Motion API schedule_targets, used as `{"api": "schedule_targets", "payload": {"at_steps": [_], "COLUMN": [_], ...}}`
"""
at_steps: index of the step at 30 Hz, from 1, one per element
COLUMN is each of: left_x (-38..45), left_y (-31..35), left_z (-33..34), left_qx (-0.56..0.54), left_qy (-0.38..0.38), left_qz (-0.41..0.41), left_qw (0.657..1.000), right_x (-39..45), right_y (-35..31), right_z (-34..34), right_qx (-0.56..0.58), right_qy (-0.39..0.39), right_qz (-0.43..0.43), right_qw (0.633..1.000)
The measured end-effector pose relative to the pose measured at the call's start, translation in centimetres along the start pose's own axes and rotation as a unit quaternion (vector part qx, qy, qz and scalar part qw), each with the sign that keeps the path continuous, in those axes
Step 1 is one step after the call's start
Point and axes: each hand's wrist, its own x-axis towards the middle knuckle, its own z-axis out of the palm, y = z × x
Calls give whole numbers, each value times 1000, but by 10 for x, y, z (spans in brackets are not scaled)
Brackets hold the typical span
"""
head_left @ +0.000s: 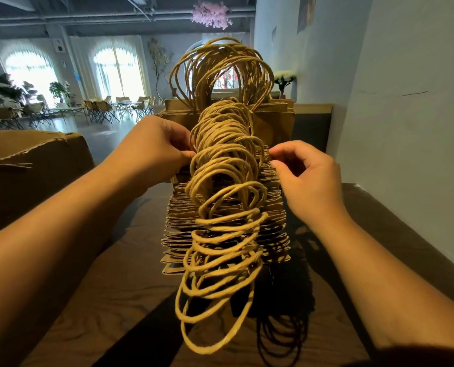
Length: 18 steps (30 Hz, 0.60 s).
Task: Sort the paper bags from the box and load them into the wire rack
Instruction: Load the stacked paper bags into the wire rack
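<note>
Twine handles of the nearest bags loop toward the camera, the lowest loop hanging out past the front bag. Behind them, paper bags stand on edge in one long packed row running away down the middle of a dark wood-grain desk; only their brown top edges and handles show, and the rack under them is hidden. Far end of row: taller bags, handles arching high. Left hand sits at the left side of the row about midway along, fingers curled, fingertips against the top edges of the bags just beside the handle loops; whether it pinches a bag edge or only touches cannot be told, as the fingertips are lost behind the twine. Right hand is at the right side of the row, level with the left one, thumb and forefinger brought together at the corner of the bag edges, other fingers loosely curled; contact looks like a light pinch on the edges. Both forearms reach in from the bottom corners, row of bags between them. Cardboard box stands to the left, beside the left forearm, torn top flap visible. Pale wall close on the right.
</note>
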Motion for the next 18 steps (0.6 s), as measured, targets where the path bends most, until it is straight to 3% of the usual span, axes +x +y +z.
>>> {"api": "schedule_targets", "payload": {"at_steps": [6,14,18], "left_x": [-4,4,0], "left_y": [4,6,0], "left_z": [-4,0,-2], "left_qx": [-17,-17,-62], "left_qy": [-33,-34,-39], "left_qz": [-39,-81,-45], "left_qw": [999,996,996], "right_x": [-5,5,3], "right_y": [1,-3,-3], "right_z": [4,-1,-2], "right_qx": [10,-22,-7], "right_qy": [18,-36,0], "right_qz": [-22,12,15], "right_qw": [1000,999,1000]}}
